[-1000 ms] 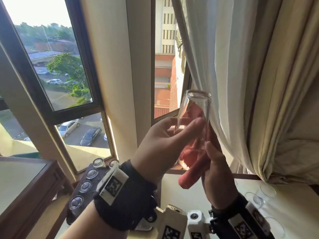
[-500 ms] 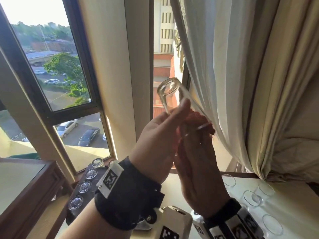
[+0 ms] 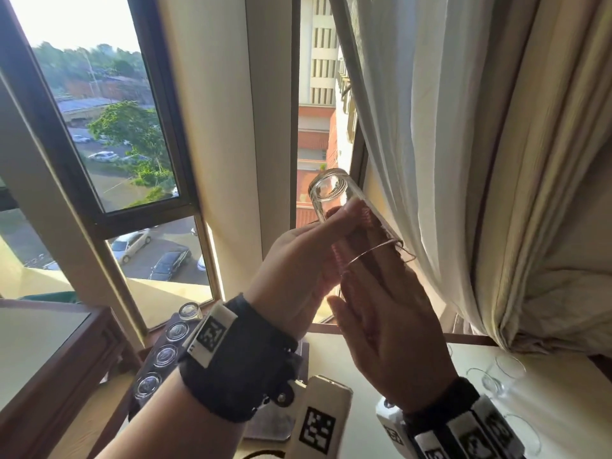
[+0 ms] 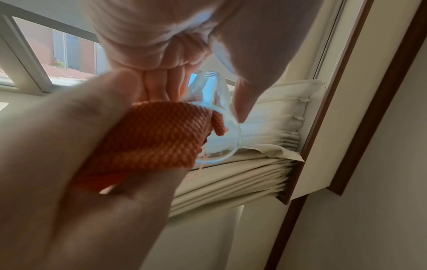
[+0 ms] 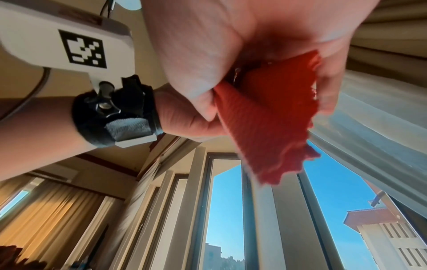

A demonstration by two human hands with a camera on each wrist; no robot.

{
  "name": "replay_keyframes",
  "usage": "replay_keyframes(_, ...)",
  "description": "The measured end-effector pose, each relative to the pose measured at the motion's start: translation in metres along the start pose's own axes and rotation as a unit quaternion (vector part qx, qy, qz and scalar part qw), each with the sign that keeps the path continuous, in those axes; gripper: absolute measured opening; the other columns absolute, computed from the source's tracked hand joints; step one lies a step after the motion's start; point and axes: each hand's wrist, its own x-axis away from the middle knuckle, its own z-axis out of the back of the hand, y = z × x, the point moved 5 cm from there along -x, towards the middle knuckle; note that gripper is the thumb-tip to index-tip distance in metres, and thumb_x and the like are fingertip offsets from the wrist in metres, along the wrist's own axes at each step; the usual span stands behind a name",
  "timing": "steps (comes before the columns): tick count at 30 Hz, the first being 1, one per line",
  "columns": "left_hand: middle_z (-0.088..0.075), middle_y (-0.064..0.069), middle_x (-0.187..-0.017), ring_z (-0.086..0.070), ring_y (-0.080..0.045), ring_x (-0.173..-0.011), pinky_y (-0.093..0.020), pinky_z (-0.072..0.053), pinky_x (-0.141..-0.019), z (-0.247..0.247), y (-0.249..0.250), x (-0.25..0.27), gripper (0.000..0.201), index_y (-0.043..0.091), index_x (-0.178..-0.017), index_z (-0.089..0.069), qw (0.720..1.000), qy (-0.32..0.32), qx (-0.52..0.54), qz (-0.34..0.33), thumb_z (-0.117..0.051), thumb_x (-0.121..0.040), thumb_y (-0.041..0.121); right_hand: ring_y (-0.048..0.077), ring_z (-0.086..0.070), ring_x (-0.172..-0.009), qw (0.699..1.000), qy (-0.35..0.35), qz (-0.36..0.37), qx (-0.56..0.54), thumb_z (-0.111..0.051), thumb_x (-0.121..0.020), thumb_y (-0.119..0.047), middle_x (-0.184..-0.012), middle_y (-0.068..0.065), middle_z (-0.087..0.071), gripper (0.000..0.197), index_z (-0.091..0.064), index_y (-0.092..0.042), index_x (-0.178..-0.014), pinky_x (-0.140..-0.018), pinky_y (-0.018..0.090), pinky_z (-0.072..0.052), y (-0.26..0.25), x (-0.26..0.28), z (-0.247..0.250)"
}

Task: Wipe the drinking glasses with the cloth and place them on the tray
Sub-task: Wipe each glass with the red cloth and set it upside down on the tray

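Window light is pouring in; left hand (image 3: 298, 270) is gripping the glass (image 3: 344, 207) base-up, right hand's (image 3: 390, 336) fingers are pushing the red cloth (image 4: 157, 138) inside it.

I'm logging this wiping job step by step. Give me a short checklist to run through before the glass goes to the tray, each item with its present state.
1. Left hand grips the glass: ok.
2. Cloth out of the glass: not ok, the right hand holds it pushed through the mouth.
3. Glass wiped clean: cannot tell.
4. Tray within view: ok, lower left, bearing upturned glasses.
5. Free spot on the tray: cannot tell, the left wrist hides part.
6. Glass clear of the curtain: cannot tell.
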Motion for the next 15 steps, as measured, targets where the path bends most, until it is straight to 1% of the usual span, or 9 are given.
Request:
replay_keyframes(3, -0.076, -0.018, -0.110, -0.075, -0.025, -0.099, -0.039, -0.055, -0.094, -0.004, 0.001, 0.005, 0.035, 0.005, -0.111, -0.077, 0.997, -0.024, -0.070, -0.030, -0.080, -0.092, 0.034, 0.015, -0.062, -0.093, 0.999, -0.024, -0.018, 0.028, -0.065, -0.093, -0.031, -0.145, 0.000, -0.056, 0.047, -0.059, -0.022, -0.139, -0.085, 0.033, -0.057, 0.002, 0.002, -0.005)
replay_keyframes(5, -0.078, -0.010, -0.102, -0.076, -0.022, -0.098, -0.036, -0.056, -0.092, -0.009, -0.001, 0.008, 0.034, 0.009, -0.109, -0.076, 0.991, -0.046, -0.118, -0.046, -0.078, -0.086, 0.034, 0.005, -0.046, -0.064, 0.998, -0.020, -0.055, 0.028, -0.061, -0.092, -0.028, -0.100, -0.001, -0.069, 0.039, -0.063, -0.015, -0.128, -0.067, 0.013, -0.050, 0.004, 0.001, -0.005)
replay_keyframes(7, -0.078, -0.008, -0.100, -0.076, -0.021, -0.098, -0.030, -0.058, -0.090, -0.012, -0.002, 0.008, 0.028, 0.012, -0.105, -0.076, 0.985, -0.070, -0.149, -0.057, -0.076, -0.086, 0.032, -0.001, -0.039, -0.050, 0.996, 0.003, -0.089, -0.005, -0.055, -0.091, -0.027, -0.069, -0.005, -0.058, 0.027, -0.064, -0.015, -0.114, -0.058, 0.000, -0.035, 0.003, -0.001, 0.001)
replay_keyframes(9, -0.076, -0.017, -0.108, -0.074, -0.027, -0.103, -0.038, -0.056, -0.097, -0.013, -0.002, 0.009, 0.032, 0.008, -0.107, -0.076, 0.982, -0.102, -0.149, -0.057, -0.074, -0.090, 0.034, 0.004, -0.058, -0.048, 0.969, -0.008, -0.167, -0.184, -0.059, -0.094, -0.015, -0.065, -0.001, -0.065, 0.013, -0.063, -0.022, -0.103, -0.057, 0.011, -0.049, 0.004, -0.003, 0.004)
replay_keyframes(11, -0.074, -0.020, -0.111, -0.073, -0.030, -0.105, -0.048, -0.052, -0.103, -0.012, -0.004, 0.010, 0.040, 0.005, -0.110, -0.075, 0.985, -0.119, -0.118, -0.036, -0.077, -0.088, 0.039, 0.024, -0.070, -0.055, 0.848, -0.088, -0.280, -0.442, -0.065, -0.093, 0.001, -0.065, 0.010, -0.071, 0.027, -0.070, -0.025, -0.092, -0.056, 0.034, -0.059, -0.004, -0.002, 0.001)
replay_keyframes(12, -0.074, -0.018, -0.109, -0.073, -0.029, -0.104, -0.049, -0.051, -0.104, -0.012, -0.004, 0.011, 0.040, 0.005, -0.109, -0.075, 0.988, -0.117, -0.101, -0.027, -0.077, -0.088, 0.039, 0.031, -0.068, -0.053, 0.793, -0.108, -0.314, -0.510, -0.064, -0.092, 0.005, -0.065, 0.015, -0.070, 0.027, -0.072, -0.021, -0.086, -0.053, 0.037, -0.058, -0.006, 0.000, 0.002)
replay_keyframes(13, -0.074, -0.017, -0.108, -0.073, -0.029, -0.104, -0.049, -0.051, -0.105, -0.011, -0.005, 0.009, 0.038, 0.005, -0.108, -0.075, 0.989, -0.109, -0.094, -0.025, -0.075, -0.088, 0.038, 0.034, -0.064, -0.049, 0.766, -0.119, -0.336, -0.535, -0.063, -0.091, 0.006, -0.063, 0.018, -0.068, 0.024, -0.072, -0.014, -0.083, -0.050, 0.035, -0.056, -0.006, 0.000, 0.002)
replay_keyframes(14, -0.074, -0.018, -0.106, -0.072, -0.028, -0.104, -0.049, -0.051, -0.107, -0.011, -0.004, 0.007, 0.036, 0.006, -0.105, -0.076, 0.990, -0.092, -0.103, -0.029, -0.072, -0.090, 0.038, 0.032, -0.062, -0.046, 0.765, -0.123, -0.343, -0.531, -0.063, -0.091, 0.006, -0.061, 0.016, -0.067, 0.020, -0.071, -0.010, -0.082, -0.048, 0.032, -0.054, -0.001, 0.001, -0.003)
replay_keyframes(15, -0.076, -0.019, -0.105, -0.073, -0.026, -0.102, -0.045, -0.052, -0.106, -0.011, -0.002, 0.006, 0.035, 0.007, -0.102, -0.078, 0.989, -0.068, -0.123, -0.036, -0.072, -0.090, 0.040, 0.028, -0.062, -0.045, 0.798, -0.114, -0.339, -0.486, -0.062, -0.092, 0.003, -0.060, 0.011, -0.068, 0.019, -0.069, -0.011, -0.082, -0.047, 0.030, -0.053, 0.003, 0.001, -0.005)
